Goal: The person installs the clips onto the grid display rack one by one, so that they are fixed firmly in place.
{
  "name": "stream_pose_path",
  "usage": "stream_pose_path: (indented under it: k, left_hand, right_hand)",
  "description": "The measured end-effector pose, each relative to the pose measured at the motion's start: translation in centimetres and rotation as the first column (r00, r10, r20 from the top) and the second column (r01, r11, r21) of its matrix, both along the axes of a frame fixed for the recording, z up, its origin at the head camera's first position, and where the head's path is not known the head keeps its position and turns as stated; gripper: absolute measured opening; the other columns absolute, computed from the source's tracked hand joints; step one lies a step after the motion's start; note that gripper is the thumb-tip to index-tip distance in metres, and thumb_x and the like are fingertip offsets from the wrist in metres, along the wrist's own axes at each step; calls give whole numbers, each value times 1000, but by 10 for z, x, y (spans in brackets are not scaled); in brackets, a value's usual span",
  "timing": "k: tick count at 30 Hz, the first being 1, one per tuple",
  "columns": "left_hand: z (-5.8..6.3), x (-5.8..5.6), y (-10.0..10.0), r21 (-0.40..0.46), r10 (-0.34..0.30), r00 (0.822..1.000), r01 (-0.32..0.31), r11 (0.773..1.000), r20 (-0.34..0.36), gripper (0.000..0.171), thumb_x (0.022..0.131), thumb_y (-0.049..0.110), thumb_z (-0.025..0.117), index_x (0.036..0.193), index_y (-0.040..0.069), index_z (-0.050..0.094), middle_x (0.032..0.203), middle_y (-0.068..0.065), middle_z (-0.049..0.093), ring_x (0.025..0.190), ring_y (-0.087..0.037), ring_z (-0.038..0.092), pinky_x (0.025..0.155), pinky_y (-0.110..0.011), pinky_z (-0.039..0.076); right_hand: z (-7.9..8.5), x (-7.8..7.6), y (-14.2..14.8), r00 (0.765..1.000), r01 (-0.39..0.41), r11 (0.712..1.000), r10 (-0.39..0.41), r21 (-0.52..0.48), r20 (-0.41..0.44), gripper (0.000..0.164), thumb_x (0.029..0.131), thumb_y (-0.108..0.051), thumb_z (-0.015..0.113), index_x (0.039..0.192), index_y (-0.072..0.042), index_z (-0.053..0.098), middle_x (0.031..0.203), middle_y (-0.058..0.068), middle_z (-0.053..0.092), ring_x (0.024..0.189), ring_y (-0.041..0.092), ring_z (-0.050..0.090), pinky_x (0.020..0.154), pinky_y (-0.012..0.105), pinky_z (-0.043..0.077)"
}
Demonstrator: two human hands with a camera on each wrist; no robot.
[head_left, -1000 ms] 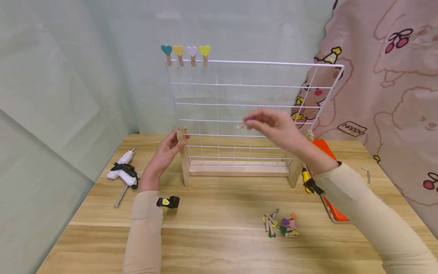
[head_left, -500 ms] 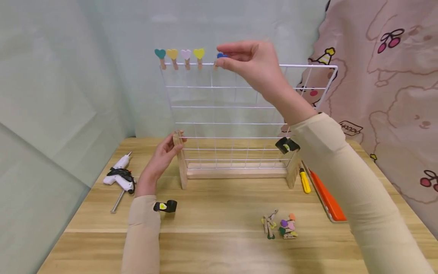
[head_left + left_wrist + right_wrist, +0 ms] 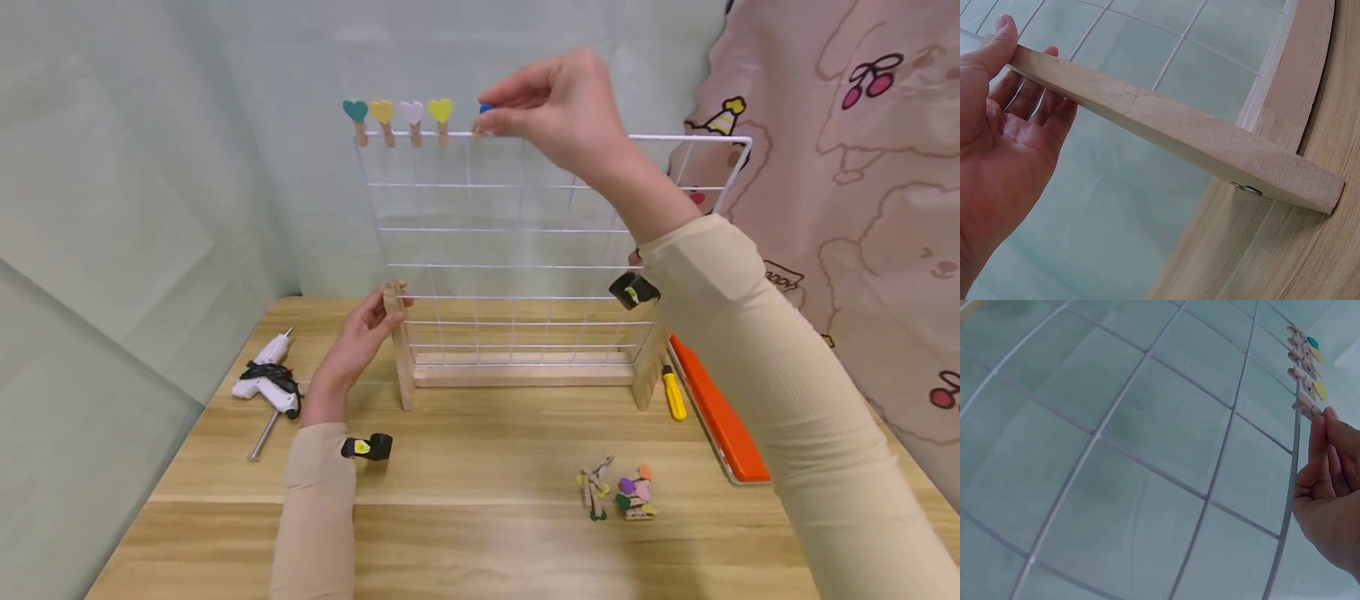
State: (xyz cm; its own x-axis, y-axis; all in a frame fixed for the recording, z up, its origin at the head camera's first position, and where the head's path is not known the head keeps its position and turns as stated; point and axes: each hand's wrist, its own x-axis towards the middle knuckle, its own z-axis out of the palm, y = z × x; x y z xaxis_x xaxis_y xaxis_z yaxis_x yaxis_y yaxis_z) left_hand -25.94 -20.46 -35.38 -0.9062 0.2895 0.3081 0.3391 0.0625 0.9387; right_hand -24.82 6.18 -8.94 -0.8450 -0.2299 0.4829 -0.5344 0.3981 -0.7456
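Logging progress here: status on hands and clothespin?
Right hand pinches blue-topped clothespin at top wire. Left hand grips wooden upright. No obstruction visible there.

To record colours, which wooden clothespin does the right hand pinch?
The blue-topped wooden clothespin, rightmost along the white wire grid; only it touches the right hand.

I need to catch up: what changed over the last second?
The right hand moved up and left, taking the blue clip from in front of the grid to its top bar, right of the four clips; it still pinches it. Nothing was let go. The left hand stays on the post, and the clip piles are unchanged.
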Motion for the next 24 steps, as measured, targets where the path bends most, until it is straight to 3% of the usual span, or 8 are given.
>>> stream_pose_path:
  k: [5, 12, 20, 24]
  left_hand:
    - [1, 0, 0, -2, 1, 1000, -1, 1000, 1, 47, 89, 22, 47, 133, 13, 33, 119, -5, 48, 115, -15, 41, 88, -17, 36]
    - [-1, 2, -3, 9, 6, 1000, -6, 1000, 9, 46, 90, 20, 47, 133, 13, 33, 123, -16, 44, 116, -16, 40, 87, -17, 36]
    - [0, 4, -5, -1, 2, 1000, -2, 1000, -20, 44, 89, 20, 47, 132, 14, 35, 122, -15, 45, 114, -14, 42, 86, -18, 37]
    - [0, 4, -4, 1, -1, 1000, 1, 1000, -21, 45, 89, 20, 47, 132, 13, 35, 122, -17, 44, 113, -13, 42, 86, -18, 36]
  right_hand:
    - [4, 1, -3, 997, 53, 986, -45, 158, -56, 24, 69, -23, 72, 87, -9, 70, 80, 2, 68, 70, 7, 63, 63, 20, 43]
    - [9, 2, -12, 997, 64, 961, -52, 269, -52, 21, 74, -23, 68, 92, -11, 69, 85, 1, 68, 72, 7, 61, 64, 20, 43]
    - [-1, -1, -14, 999, 37, 991, -39, 132, 14, 31, 73, -26, 66, 101, -13, 66, 94, 2, 66, 80, 9, 61, 73, 22, 44]
    - [-1, -2, -14, 999, 31, 993, -34, 117, 29, 34, 72, -29, 65, 102, -13, 65, 95, 1, 66, 81, 9, 61, 75, 22, 44]
